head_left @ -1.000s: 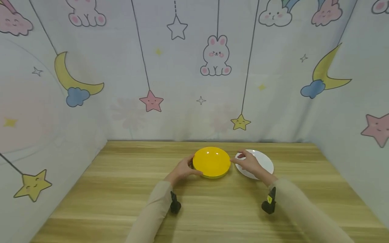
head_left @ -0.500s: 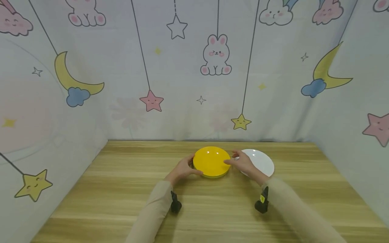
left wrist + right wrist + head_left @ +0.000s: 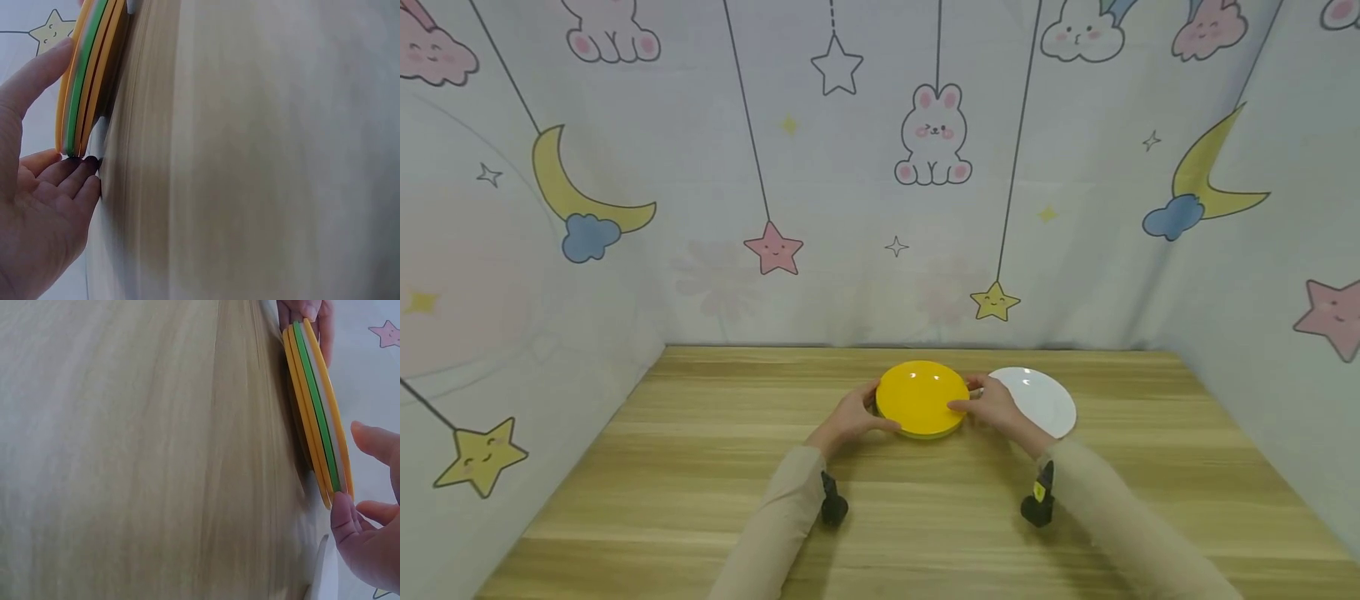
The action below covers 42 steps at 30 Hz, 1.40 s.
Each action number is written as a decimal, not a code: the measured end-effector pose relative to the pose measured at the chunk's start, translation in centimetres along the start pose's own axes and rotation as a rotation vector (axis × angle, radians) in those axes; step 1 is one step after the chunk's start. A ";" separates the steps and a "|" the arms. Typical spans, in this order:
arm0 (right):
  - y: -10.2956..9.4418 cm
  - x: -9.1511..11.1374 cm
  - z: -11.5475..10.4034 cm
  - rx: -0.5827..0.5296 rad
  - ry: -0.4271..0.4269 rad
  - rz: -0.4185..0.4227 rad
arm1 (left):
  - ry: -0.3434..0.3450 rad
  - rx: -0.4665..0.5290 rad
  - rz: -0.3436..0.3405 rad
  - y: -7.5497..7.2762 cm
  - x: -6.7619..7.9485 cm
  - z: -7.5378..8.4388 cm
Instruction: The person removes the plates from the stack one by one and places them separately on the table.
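A stack of several shallow plates (image 3: 917, 396) sits on the table, a yellow plate (image 3: 922, 392) on top. Its edge shows yellow, pale, green and yellow layers in the left wrist view. My left hand (image 3: 852, 417) holds the stack's left side, thumb on the upper rim and fingers at the outer edge. At the right side is my right hand (image 3: 996, 407), a fingertip touching the stack's edge. Its thumb (image 3: 375, 440) stands just off the top plate in the right wrist view. Behind that hand lies a white plate (image 3: 1045, 404), partly covered by it.
The wood-grain table (image 3: 737, 500) ends at a cartoon-printed cloth wall (image 3: 850, 183) at the back. More cloth walls stand left and right. Both stacked and white plates lie near the back edge.
My right hand has moved left from over the white plate to the stack's right edge, its thumb now above the yellow plate. My left hand has stayed in place.
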State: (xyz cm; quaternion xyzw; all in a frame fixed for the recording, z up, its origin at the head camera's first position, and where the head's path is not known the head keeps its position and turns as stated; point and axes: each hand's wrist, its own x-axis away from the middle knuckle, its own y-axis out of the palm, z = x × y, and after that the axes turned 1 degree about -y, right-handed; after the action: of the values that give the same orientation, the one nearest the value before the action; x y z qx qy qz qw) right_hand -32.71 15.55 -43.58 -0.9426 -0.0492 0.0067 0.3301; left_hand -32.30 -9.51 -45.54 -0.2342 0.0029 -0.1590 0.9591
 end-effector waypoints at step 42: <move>-2.1 0.4 0.1 -0.204 0.034 -0.067 | 0.036 -0.018 0.014 0.1 -0.1 0.0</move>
State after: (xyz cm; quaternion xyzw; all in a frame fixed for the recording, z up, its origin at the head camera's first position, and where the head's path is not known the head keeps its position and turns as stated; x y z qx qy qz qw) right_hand -32.53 17.27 -42.29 -0.9692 -0.0755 -0.0254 0.2330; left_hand -32.39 -9.44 -45.60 -0.2397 0.0232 -0.1565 0.9579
